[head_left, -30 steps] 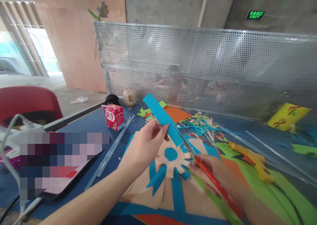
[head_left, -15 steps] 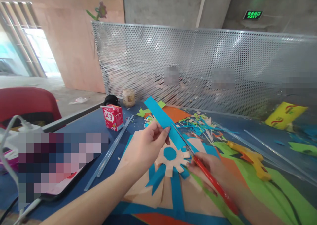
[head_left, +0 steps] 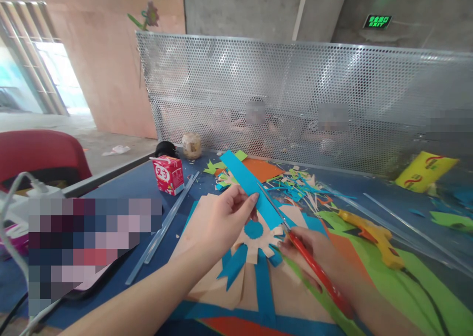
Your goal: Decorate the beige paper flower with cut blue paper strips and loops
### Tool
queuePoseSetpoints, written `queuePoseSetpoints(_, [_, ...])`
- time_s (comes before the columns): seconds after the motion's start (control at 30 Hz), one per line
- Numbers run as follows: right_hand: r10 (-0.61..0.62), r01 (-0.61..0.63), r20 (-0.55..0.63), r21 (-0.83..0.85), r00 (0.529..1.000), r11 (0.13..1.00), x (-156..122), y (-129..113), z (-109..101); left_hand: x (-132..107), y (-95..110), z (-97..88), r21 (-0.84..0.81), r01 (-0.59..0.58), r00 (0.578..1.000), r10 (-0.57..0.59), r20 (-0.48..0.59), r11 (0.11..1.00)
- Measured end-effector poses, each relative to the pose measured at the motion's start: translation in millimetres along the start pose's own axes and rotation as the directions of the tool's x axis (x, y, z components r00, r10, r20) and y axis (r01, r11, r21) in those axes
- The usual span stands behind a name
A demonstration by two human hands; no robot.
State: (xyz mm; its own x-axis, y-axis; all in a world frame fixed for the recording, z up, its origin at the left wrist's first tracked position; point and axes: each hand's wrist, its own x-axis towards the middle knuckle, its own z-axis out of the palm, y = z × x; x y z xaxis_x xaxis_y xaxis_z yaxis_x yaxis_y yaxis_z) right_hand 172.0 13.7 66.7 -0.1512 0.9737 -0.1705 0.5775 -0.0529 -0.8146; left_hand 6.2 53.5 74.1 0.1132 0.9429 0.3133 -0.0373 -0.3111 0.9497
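Note:
Between thumb and fingers, my left hand [head_left: 232,210] pinches a blue paper strip [head_left: 246,176] tilted up toward the left. My right hand [head_left: 308,250] is closed around red-handled scissors [head_left: 314,264]. The scissors' metal blades lie along the strip's right edge; I cannot tell whether they cut into it. Beneath both hands is a paper flower shape [head_left: 252,251] with a blue scalloped centre, beige tabs and blue strips. It rests on beige sheets [head_left: 210,289] layered over blue paper.
A yellow glue gun [head_left: 373,235] lies at right on green paper [head_left: 417,286]. Paper scraps [head_left: 295,185] cover the table's back, before a perforated metal screen [head_left: 221,80]. Clear glue sticks [head_left: 166,227], a red drink carton [head_left: 168,175] and a pixelated device [head_left: 92,282] are at left.
My left hand and the blue strip have shifted slightly to the right along the scissor blades. My right hand and the scissors have hardly moved.

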Motion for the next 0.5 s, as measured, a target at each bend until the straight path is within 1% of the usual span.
queuePoseSetpoints(0.13, [-0.054,0.052,-0.042,-0.033,0.998,0.998,0.1,0.1,-0.1,-0.3,4.0,-0.4,-0.024,0.021,1.000,-0.021,-0.002,0.999])
queuePoseSetpoints(0.23, [-0.082,0.080,-0.047,-0.055,0.995,0.995,1.8,2.6,-0.3,0.2,7.7,-0.6,-0.030,0.036,0.998,-0.038,-0.046,0.999])
queuePoseSetpoints(0.37, [-0.081,0.078,-0.035,-0.070,0.996,0.994,3.0,3.6,-0.6,3.4,4.3,-3.4,0.005,-0.036,0.989,0.037,-0.143,0.999])
queuePoseSetpoints(0.43, [-0.075,0.074,-0.021,-0.041,0.997,0.996,2.8,3.1,-0.1,4.7,0.9,-4.9,0.037,-0.059,0.986,0.065,-0.153,0.998])
queuePoseSetpoints(0.5, [-0.058,0.058,-0.001,0.001,0.998,0.998,2.6,3.9,1.1,4.9,-1.0,-5.1,0.056,-0.057,0.989,0.064,-0.133,0.997])
